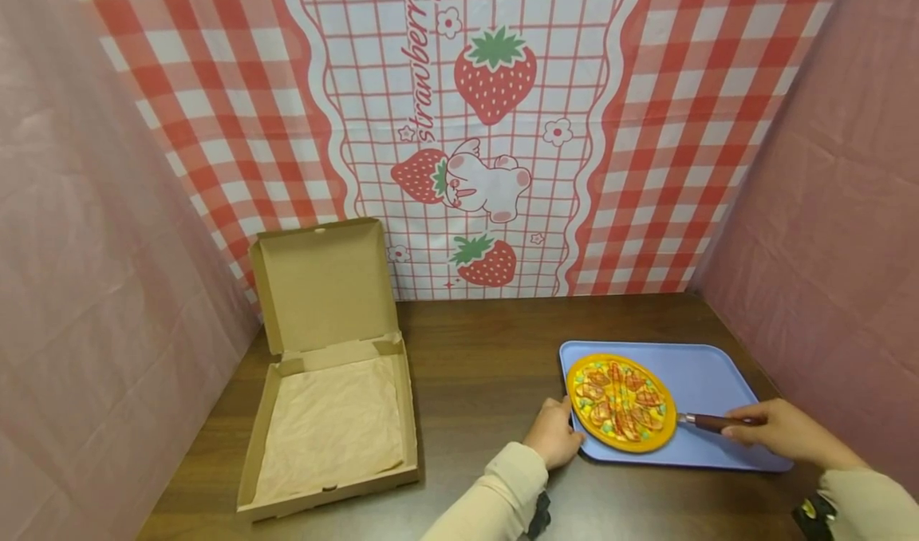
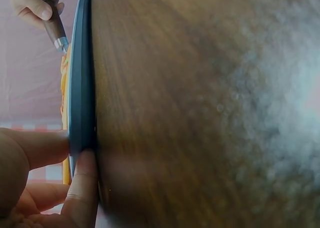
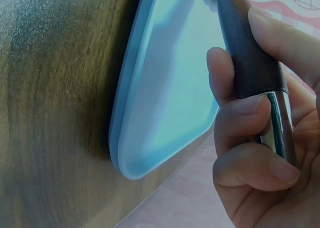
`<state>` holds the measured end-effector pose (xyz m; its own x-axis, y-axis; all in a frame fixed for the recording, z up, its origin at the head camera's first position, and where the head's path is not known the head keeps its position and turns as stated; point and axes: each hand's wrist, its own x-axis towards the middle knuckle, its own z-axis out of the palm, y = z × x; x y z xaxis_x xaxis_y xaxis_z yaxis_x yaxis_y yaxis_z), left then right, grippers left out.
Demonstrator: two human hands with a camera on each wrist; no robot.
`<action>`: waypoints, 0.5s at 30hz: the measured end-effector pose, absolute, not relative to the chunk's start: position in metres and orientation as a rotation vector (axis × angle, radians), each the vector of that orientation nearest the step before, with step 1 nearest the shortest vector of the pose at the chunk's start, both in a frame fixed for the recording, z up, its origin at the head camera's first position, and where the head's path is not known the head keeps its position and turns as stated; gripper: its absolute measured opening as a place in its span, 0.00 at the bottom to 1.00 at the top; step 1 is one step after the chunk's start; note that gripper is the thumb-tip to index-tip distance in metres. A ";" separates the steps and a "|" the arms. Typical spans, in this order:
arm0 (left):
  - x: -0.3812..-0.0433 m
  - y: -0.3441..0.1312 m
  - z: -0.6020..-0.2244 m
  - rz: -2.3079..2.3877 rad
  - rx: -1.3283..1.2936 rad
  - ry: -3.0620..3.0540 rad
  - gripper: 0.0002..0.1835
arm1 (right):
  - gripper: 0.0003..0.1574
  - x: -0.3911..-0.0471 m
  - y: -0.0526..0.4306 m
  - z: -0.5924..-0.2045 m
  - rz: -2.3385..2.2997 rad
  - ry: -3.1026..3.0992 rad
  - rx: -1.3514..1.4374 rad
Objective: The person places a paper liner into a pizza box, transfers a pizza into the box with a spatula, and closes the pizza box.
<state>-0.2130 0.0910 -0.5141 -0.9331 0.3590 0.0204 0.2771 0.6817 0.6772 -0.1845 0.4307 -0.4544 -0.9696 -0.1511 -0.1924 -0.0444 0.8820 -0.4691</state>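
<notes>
A toy pizza (image 1: 621, 404) with an orange crust lies on the left part of a blue tray (image 1: 718, 372), at the right of the table. My left hand (image 1: 556, 436) pinches the tray's left rim; in the left wrist view the thumb and fingers (image 2: 82, 180) are at its edge beside the pizza. My right hand (image 1: 782, 431) grips the dark wooden handle of a pizza server (image 1: 707, 422), low over the tray's right half. The server's metal neck meets the crust's right edge, and its blade is hidden by the pizza. Curled fingers wrap the handle in the right wrist view.
A cardboard pizza box (image 1: 411, 437) stands at the left with its lid (image 1: 326, 286) raised. Brown paper (image 1: 330, 421) lines its bottom. A strawberry-print cloth (image 1: 495, 166) hangs behind the brown wooden table (image 1: 488, 349), with pink cloth at both sides.
</notes>
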 end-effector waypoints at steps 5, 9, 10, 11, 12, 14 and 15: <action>-0.213 0.091 -0.513 1.049 0.528 2.778 0.36 | 0.30 -0.186 0.431 -0.456 -0.690 2.819 -0.101; -0.213 0.091 -0.512 0.968 0.551 2.824 0.36 | 0.29 -0.185 0.432 -0.458 -0.720 2.814 -0.112; -0.213 0.091 -0.512 0.947 0.557 2.835 0.36 | 0.29 -0.185 0.432 -0.458 -0.727 2.815 -0.117; -0.213 0.091 -0.512 0.930 0.564 2.846 0.36 | 0.28 -0.185 0.432 -0.459 -0.728 2.820 -0.127; -0.213 0.091 -0.513 0.919 0.569 2.853 0.35 | 0.28 -0.184 0.432 -0.459 -0.734 2.820 -0.132; -0.214 0.092 -0.513 0.899 0.575 2.863 0.35 | 0.28 -0.184 0.433 -0.460 -0.727 2.829 -0.138; -0.213 0.092 -0.513 0.891 0.569 2.864 0.35 | 0.29 -0.184 0.432 -0.460 -0.726 2.832 -0.138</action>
<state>-0.2135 0.0919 -0.5126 -0.9267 0.3750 0.0253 0.3232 0.7607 0.5629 -0.1839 0.4323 -0.4597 -0.9726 -0.1430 -0.1834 -0.0372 0.8741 -0.4844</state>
